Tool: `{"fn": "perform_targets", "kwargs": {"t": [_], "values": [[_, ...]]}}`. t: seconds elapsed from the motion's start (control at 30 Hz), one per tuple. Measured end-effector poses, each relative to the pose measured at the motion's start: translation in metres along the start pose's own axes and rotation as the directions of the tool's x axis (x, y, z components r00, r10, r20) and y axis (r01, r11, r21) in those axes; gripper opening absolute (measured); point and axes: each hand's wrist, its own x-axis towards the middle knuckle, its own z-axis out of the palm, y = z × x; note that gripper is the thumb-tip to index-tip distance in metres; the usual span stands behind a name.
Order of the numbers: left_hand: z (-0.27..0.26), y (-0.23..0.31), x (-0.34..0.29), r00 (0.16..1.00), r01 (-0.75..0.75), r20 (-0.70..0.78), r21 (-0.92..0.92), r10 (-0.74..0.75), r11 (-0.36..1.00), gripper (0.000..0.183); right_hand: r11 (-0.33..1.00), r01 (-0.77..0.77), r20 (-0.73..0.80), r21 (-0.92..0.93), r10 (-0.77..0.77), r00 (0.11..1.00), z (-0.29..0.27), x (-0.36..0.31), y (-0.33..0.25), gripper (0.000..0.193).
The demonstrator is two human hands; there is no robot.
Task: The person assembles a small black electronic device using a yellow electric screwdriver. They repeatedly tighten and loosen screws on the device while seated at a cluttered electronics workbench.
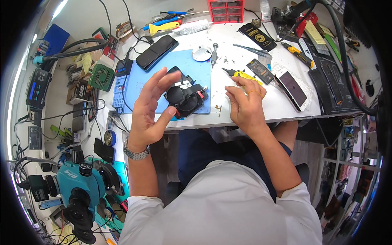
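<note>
Head view: the left hand (pixel 152 116) is spread, fingers raised and gripping nothing, with its thumb at the near left edge of a black clamp-like device (pixel 185 98); whether it touches is unclear. That device lies on a blue mat (pixel 185 63) at the near side of the white tabletop (pixel 228 38). Over the tabletop to its right, the right hand (pixel 247 104) has curled fingers, thumb and fingertips close together; I cannot tell whether something small is pinched there. Just beyond it lie a yellow-and-black tool (pixel 247 75) and a dark flat battery (pixel 260 71), with a white phone (pixel 292 87) to the right. A dark phone (pixel 157 53) rests partly on the mat's far left.
</note>
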Motion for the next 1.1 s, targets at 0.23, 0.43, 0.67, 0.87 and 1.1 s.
{"fn": "perform_targets", "kwargs": {"t": [0.23, 0.43, 0.67, 0.87, 1.1], "values": [[-0.004, -0.040, -0.031, 0.968, -0.047, -0.243, 0.077, 0.064, 0.996, 0.090, 0.921, -0.003, 0.188, 0.389, -0.076, 0.979, -0.036, 0.063, -0.047, 0.046], [0.014, -0.060, -0.060, 0.958, 0.062, -0.288, 0.173, -0.010, 0.983, 0.062, 0.889, 0.315, 0.619, 0.333, -0.458, 0.638, -0.044, 0.145, -0.091, 0.057], [0.015, -0.058, -0.063, 0.935, -0.006, -0.349, 0.163, 0.063, 0.987, 0.037, 0.873, 0.485, 0.825, -0.055, -0.234, 0.515, -0.040, 0.177, -0.121, 0.031], [0.014, -0.057, -0.065, 0.920, -0.044, -0.380, 0.145, 0.097, 0.989, 0.027, 0.853, 0.498, 0.916, -0.158, -0.061, 0.396, -0.029, 0.183, -0.139, 0.038], [0.015, -0.056, -0.064, 0.920, -0.019, -0.386, 0.125, 0.066, 0.992, 0.026, 0.888, 0.459, 0.867, 0.021, -0.244, 0.434, -0.035, 0.181, -0.147, 0.036]]}}
